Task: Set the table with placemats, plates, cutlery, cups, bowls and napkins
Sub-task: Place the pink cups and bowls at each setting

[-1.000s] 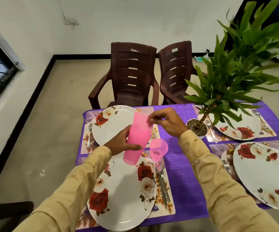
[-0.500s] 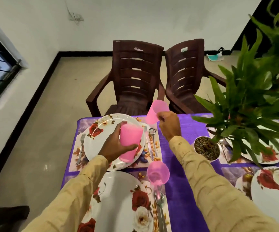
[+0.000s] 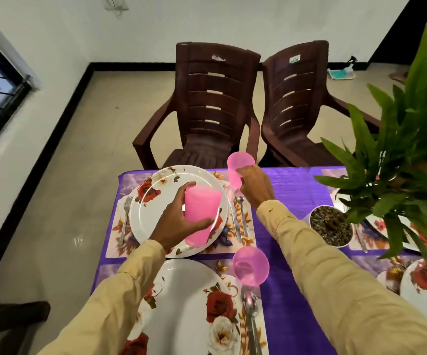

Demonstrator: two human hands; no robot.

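Over far plate (image 3: 156, 213): cup stack (image 3: 201, 213) gripped by left hand (image 3: 174, 222), thumb and fingers curled round it, stack held tilted. At 1 o'clock of that plate, single cup (image 3: 236, 169) clasped by right hand (image 3: 257, 188), fingers wrapped round its side, just past spoon (image 3: 242, 213). Whether base is down on placemat (image 3: 247, 238) cannot be told. Standing cup (image 3: 251, 269) seen upright at 1 o'clock of near plate (image 3: 181, 298). Fork (image 3: 125, 219) laid at 9 o'clock of far plate. Plant pot (image 3: 331, 226) seen at 3 o'clock, on purple cloth (image 3: 284, 190).

Purple-clothed table (image 3: 292, 190) — floral placemats (image 3: 249, 237), perhaps four.
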